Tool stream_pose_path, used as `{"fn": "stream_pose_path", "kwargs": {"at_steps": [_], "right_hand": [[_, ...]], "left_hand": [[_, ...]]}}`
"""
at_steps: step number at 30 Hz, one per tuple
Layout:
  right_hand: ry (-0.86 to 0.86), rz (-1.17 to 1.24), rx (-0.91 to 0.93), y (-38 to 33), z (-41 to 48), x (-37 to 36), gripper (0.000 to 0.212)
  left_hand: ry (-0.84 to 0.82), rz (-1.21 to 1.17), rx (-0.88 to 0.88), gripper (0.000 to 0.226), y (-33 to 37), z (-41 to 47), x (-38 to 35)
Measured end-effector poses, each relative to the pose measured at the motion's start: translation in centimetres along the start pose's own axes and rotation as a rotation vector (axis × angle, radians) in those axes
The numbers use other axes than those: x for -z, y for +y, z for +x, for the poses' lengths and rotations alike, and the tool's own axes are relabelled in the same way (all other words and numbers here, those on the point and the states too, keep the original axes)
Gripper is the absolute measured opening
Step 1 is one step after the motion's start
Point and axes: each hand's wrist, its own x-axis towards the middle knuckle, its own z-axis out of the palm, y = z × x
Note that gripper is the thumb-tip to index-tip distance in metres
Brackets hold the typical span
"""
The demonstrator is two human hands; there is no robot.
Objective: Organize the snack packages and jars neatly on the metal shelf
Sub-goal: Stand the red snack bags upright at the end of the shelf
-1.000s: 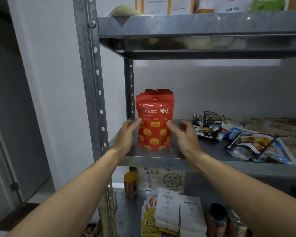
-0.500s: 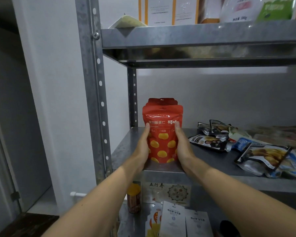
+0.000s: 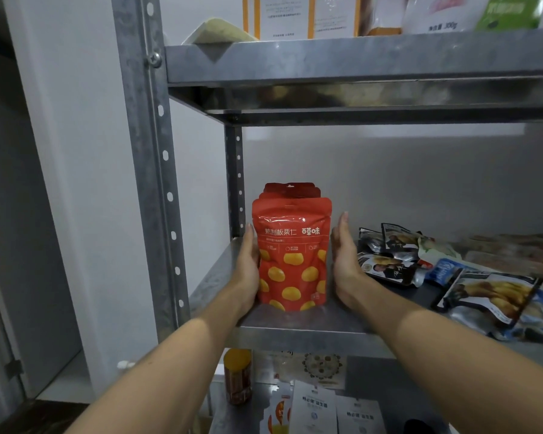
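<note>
Obs.: red pouches (image 3: pixel 290 255), yellow spots on the front, stand upright in a tight row front to back. At least three tops show, one behind the other. Position: middle board of the metal shelf (image 3: pixel 295 335), left end, just in front of the rear post (image 3: pixel 235 183), set back from the front rim.

Left grip (image 3: pixel 248 270): fingers straight and together, palm flat against the left side of the front pouch, touching it. Fingertips point to the back wall and the heel of the hand rests low, near the board.

Right grip (image 3: pixel 344 261): fingers straight and together, palm facing the right side of the pouch. The lower part lies against or just beside the pouch; contact cannot be told. A narrow gap shows at the fingertips. Neither grip curls round anything.

Same board, right of the right grip: dark snack packets (image 3: pixel 386 264) lying flat and overlapping, a blue packet (image 3: pixel 445 272) next to them, and a larger clear-fronted packet (image 3: pixel 489 296) near the front rim. Items further right are blurred.

Upper board (image 3: pixel 358 57): white boxes with orange edges (image 3: pixel 282 17) and a green-labelled bag (image 3: pixel 511 10), both cut off by the frame top.

Lower board: jar with a yellow lid (image 3: pixel 237 377) upright at the left, white sachets (image 3: pixel 314 408) lying flat beside it.

Front post (image 3: pixel 145 151), perforated, stands left of both forearms.
</note>
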Motion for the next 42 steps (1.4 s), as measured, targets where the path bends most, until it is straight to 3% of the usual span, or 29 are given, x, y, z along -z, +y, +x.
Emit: {"fn": "stream_pose_path", "kwargs": {"at_steps": [3,10,18,35,42], "right_hand": [[-0.057,0.022,-0.012,0.6,0.4,-0.3,0.072],[-0.072,0.062,0.000,1.3,1.8,0.1,0.063],[-0.100,0.059,-0.026,1.5,1.8,0.2,0.069],[-0.109,0.006,-0.055,1.7,2.4,0.3,0.062],[-0.074,-0.062,-0.039,1.4,1.9,0.6,0.070]], "left_hand": [[-0.038,0.022,-0.011,0.059,-0.4,0.5,-0.2],[-0.060,-0.014,-0.020,0.061,-0.4,1.1,0.0],[-0.113,-0.077,0.005,0.075,-0.8,1.9,0.3],[-0.115,-0.043,-0.024,0.061,-1.0,1.5,0.4],[-0.072,-0.025,-0.035,0.058,-1.0,1.6,0.3]]}}
